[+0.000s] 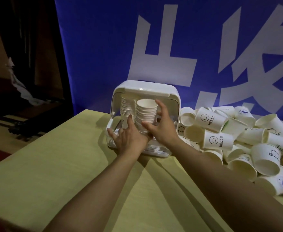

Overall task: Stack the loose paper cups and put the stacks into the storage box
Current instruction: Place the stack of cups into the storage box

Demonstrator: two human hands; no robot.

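A white storage box (171, 91) with its lid swung open stands at the far edge of the table. Inside it a tall stack of paper cups (126, 108) stands at the left. A second stack of cups (146, 113) sits at the box's opening, beside the first. My right hand (162, 126) wraps around this second stack, thumb on its left and fingers on its right. My left hand (129, 138) has its fingers spread against the bases of both stacks, over the box's front rim. A large heap of loose paper cups (238, 139) lies right of the box.
The table (53, 173) wears a yellow-green cloth with folds near my forearms. A blue banner (104, 47) with big white characters hangs right behind the box. Left of the table is a dark floor area with crumpled white material (18, 81).
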